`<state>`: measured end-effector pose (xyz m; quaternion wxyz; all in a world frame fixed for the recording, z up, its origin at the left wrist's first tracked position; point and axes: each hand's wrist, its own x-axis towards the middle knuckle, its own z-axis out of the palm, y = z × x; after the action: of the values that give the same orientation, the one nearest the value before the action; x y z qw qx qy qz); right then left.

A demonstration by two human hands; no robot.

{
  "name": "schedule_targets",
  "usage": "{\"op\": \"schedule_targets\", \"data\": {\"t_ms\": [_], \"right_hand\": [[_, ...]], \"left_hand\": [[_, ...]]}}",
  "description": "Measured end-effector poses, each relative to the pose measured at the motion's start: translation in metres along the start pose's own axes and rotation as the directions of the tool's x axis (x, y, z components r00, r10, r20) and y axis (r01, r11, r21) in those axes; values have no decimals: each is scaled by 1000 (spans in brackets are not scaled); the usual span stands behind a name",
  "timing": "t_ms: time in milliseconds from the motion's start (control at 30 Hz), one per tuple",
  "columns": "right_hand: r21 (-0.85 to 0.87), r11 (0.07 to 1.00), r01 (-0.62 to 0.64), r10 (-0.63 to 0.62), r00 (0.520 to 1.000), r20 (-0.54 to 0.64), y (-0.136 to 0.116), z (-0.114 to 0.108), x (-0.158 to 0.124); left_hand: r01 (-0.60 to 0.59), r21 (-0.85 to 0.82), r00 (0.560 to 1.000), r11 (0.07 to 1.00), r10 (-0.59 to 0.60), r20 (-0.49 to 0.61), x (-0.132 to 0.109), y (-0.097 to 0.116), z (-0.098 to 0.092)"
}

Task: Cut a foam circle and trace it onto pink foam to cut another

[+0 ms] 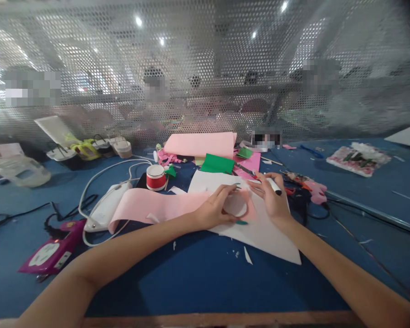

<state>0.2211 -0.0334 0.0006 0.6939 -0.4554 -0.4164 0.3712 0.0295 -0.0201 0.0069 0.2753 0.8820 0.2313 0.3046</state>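
My left hand (pixel 210 210) curls its thumb and fingers around the edge of a white round disc (pixel 235 205), pressing it onto a pink strip (pixel 167 204). Beneath the strip lies a white sheet (pixel 275 241). A white marker with a black end (pixel 274 186) is gripped in my right hand (pixel 276 205), just right of the disc. The marker's tip is too small to make out. The pink strip runs left from the disc, its far end curling up over a white power strip (pixel 105 207).
Behind the sheet are green paper (pixel 217 163), a pink roll (pixel 201 144) and scissors (pixel 246 170). A red-and-white tape roll (pixel 156 177) and a purple device with cables (pixel 53 250) sit left. Paper scraps (pixel 248 255) lie in front. A perforated screen (pixel 205 82) stands behind.
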Motion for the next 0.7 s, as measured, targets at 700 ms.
{"op": "schedule_targets", "data": {"t_ms": [700], "right_hand": [[-50,997,-53,60,986,155,4,-7,6]], "left_hand": [[-57,271,984,961,8,177,-19,-1,-19]]}}
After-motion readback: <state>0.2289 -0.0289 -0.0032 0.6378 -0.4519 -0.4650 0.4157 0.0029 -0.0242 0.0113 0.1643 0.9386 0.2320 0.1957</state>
